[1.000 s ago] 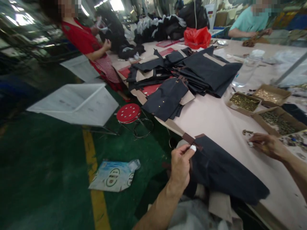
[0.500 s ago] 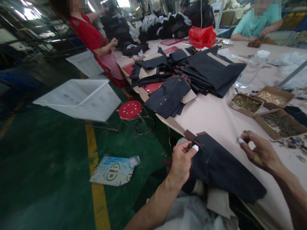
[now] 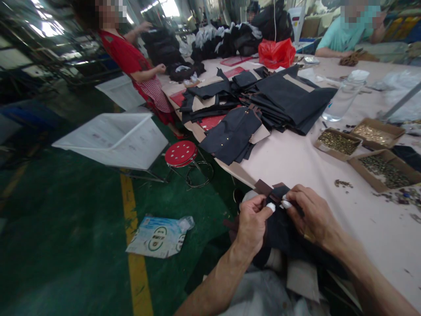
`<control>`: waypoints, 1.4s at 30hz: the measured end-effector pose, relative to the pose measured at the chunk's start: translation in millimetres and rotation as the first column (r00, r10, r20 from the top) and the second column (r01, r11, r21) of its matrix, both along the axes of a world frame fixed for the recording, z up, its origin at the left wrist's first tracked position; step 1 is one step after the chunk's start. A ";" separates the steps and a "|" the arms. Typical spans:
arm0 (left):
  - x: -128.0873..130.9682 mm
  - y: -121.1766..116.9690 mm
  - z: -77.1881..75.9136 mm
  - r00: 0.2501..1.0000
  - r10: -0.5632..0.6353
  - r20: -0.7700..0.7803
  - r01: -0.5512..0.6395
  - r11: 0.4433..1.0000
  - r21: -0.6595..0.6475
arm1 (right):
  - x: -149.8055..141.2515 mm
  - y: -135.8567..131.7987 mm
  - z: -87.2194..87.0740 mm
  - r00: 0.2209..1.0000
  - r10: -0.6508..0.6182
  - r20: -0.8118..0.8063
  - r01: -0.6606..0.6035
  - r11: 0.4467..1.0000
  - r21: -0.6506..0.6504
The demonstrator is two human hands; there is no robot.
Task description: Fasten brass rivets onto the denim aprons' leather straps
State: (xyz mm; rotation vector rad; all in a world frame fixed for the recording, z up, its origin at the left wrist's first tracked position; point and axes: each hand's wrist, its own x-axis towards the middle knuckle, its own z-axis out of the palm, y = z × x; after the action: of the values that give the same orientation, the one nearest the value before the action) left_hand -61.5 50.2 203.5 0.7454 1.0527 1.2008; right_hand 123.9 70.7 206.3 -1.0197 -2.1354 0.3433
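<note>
Seen from above, I have both bare hands together low in the frame, right of centre, over a dark cloth piece (image 3: 279,235) with brown trim at its top. My left hand (image 3: 251,224) has its grip closed in a pinch, thumb and forefinger on the cloth piece beside a brown tab (image 3: 263,187); the thumb tip wears a white wrap (image 3: 271,207). My right hand (image 3: 314,215) comes in from the lower right, its grip nearly closed at the same trimmed edge, with white on its fingertips too; I cannot tell whether a small part sits between them. The cloth piece lies partly over the near edge of the pale counter (image 3: 289,160). On the counter, right of my hands, is a little cluster of loose metal bits (image 3: 343,183), and beyond it three open cardboard boxes (image 3: 365,175) of small metal parts. At upper centre lies a spread of folded dark pieces (image 3: 286,98), with a clear bottle (image 3: 342,98) to its right and a red plastic bag (image 3: 277,53) behind. Left of the counter, a red stool (image 3: 180,153) and a white bin (image 3: 131,149) stand on the green floor (image 3: 82,219). A person in red (image 3: 126,57) stands at upper left; a person in teal (image 3: 350,39) is at upper right.
</note>
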 end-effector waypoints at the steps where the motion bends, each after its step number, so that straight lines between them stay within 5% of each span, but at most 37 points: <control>1: -0.3 0.1 -0.2 1.000 -0.005 -0.010 0.005 1.000 0.010 | -0.8 -0.1 0.0 1.000 -0.001 -0.006 0.001 1.000 -0.006; 13: -5.6 -0.6 2.3 0.991 -0.098 -0.089 0.111 0.984 0.142 | 0.8 2.8 12.2 0.977 0.068 -0.201 -0.114 0.968 -0.225; 19: -7.6 -0.2 3.5 0.980 -0.139 -0.142 0.161 0.976 0.150 | -4.1 4.2 10.0 0.955 -0.171 -0.243 0.023 0.858 -0.512; 25: -1.8 3.4 -7.9 0.997 -0.078 -0.021 0.079 0.996 0.046 | 25.9 12.8 -14.8 0.848 -0.278 -0.452 -0.094 0.759 -0.644; 27: -2.9 4.9 -9.9 1.000 -0.028 -0.013 0.028 1.000 -0.008 | 59.6 20.7 -34.1 0.791 -0.426 -0.438 0.074 0.779 -0.623; 29: -6.5 7.9 -11.6 1.000 0.009 -0.004 -0.009 0.998 -0.064 | 103.4 28.7 -57.3 0.718 -0.617 -0.324 0.379 0.736 -0.561; 32: -11.9 15.6 -17.7 0.998 0.058 0.015 -0.055 0.988 -0.142 | 171.7 34.6 -90.0 0.559 -0.828 0.038 0.760 0.493 -0.423; 34: -12.4 20.9 -22.9 0.997 0.072 0.031 -0.066 0.983 -0.172 | 205.1 34.7 -107.1 0.483 -0.852 0.204 0.847 0.396 -0.354; 36: -10.7 23.9 -26.1 0.997 0.073 0.041 -0.064 0.981 -0.185 | 222.4 35.5 -120.7 0.480 -0.835 0.270 0.860 0.387 -0.333; 42: -7.8 23.9 -24.9 0.997 0.071 0.033 -0.061 0.972 -0.226 | 217.7 57.6 -141.7 0.557 -0.787 0.265 0.823 0.481 -0.303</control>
State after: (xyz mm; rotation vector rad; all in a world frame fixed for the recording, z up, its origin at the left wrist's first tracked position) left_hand -69.3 74.1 178.5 0.5111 1.1648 1.1256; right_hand 341.6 128.3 64.5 -2.1921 -1.4017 0.2502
